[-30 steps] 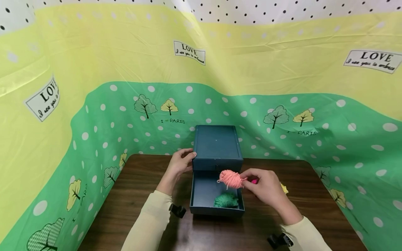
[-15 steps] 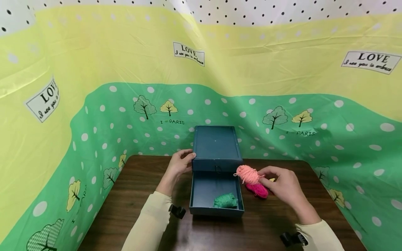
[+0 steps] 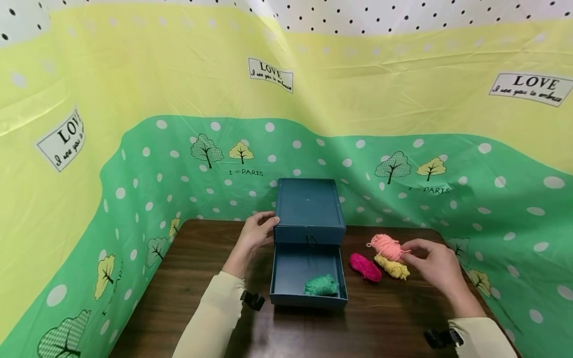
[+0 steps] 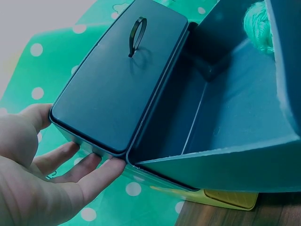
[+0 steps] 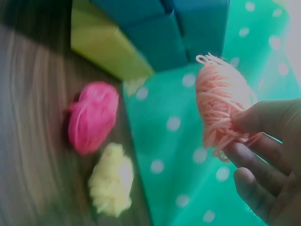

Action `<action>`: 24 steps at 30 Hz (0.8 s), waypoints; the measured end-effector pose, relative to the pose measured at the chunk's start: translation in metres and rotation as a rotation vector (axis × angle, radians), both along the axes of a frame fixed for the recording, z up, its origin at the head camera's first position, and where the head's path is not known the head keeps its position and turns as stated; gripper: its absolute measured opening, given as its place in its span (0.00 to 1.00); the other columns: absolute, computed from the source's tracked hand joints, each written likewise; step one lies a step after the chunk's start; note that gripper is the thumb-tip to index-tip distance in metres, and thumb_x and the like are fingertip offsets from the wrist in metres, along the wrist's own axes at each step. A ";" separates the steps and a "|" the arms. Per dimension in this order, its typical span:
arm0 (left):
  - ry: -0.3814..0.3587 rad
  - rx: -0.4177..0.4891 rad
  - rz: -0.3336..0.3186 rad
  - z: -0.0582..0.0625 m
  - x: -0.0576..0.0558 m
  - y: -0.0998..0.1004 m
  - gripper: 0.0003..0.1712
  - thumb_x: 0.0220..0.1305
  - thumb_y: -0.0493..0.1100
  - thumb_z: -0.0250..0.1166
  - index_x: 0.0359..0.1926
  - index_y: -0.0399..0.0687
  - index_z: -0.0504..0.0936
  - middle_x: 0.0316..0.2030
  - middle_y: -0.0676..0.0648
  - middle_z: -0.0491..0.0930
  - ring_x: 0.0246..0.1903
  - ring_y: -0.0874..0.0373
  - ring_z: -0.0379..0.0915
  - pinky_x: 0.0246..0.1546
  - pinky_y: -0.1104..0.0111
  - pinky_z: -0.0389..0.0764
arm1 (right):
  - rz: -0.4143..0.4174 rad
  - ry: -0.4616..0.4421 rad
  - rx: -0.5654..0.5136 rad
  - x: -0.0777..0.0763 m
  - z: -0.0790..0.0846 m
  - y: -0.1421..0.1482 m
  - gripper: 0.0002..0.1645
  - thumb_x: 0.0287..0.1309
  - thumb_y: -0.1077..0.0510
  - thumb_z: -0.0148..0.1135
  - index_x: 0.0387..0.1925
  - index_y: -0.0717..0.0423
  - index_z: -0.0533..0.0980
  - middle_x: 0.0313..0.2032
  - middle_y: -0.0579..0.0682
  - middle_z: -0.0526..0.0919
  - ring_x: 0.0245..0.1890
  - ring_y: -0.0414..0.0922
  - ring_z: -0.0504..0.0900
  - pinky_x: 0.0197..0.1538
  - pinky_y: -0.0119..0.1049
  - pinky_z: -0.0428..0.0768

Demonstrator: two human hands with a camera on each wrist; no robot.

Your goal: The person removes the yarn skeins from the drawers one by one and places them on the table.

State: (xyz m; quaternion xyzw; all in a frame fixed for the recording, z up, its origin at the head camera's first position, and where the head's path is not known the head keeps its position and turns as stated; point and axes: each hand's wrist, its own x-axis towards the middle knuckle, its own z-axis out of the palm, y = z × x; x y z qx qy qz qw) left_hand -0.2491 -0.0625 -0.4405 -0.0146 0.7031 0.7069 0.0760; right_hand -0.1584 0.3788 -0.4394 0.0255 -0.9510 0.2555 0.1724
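Observation:
In my right hand (image 3: 436, 266), thumb and fingers pinch one end of a salmon-pink yarn skein (image 3: 387, 247). In the head view that skein overlaps a yellow skein (image 3: 392, 267), with a magenta skein (image 3: 365, 267) just left of it. My left hand (image 3: 257, 233) touches a dark blue two-drawer box (image 3: 309, 201) at its left side. In the left wrist view its thumb is at the upper corner, the extended fingers along the side. The lower drawer (image 3: 288, 268) is pulled out and has a green skein (image 3: 322, 285) inside, near its front right corner.
The upper drawer is closed and carries a black loop handle (image 4: 136, 37). Yellow outer panels (image 5: 99, 44) show low on the box in the wrist views. A green and yellow curtain (image 3: 147, 169) hangs behind the brown wooden table (image 3: 174, 298).
My right hand has carried the salmon-pink skein from over the open drawer rightward, past the magenta skein to the yellow one. The left hand stays on the box.

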 end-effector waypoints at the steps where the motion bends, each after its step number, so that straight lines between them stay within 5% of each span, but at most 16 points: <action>1: -0.001 0.000 0.001 0.000 0.000 0.000 0.28 0.73 0.50 0.66 0.69 0.47 0.75 0.61 0.38 0.75 0.61 0.42 0.76 0.60 0.47 0.80 | -0.008 -0.006 0.002 -0.002 -0.003 0.005 0.08 0.58 0.53 0.76 0.40 0.44 0.88 0.37 0.52 0.90 0.24 0.35 0.76 0.25 0.34 0.71; 10: 0.002 0.001 -0.009 0.001 0.000 -0.001 0.29 0.73 0.50 0.65 0.70 0.47 0.74 0.61 0.38 0.76 0.58 0.44 0.78 0.58 0.49 0.81 | -0.101 -0.070 -0.020 -0.010 -0.036 0.040 0.12 0.61 0.48 0.73 0.42 0.50 0.88 0.40 0.59 0.89 0.32 0.48 0.80 0.27 0.37 0.71; 24: 0.023 -0.011 -0.008 0.000 0.000 0.000 0.29 0.73 0.49 0.65 0.70 0.45 0.74 0.62 0.39 0.75 0.59 0.43 0.79 0.59 0.47 0.80 | -0.228 -0.134 -0.013 -0.016 -0.075 0.078 0.16 0.64 0.50 0.70 0.45 0.58 0.86 0.37 0.61 0.88 0.26 0.46 0.79 0.24 0.38 0.71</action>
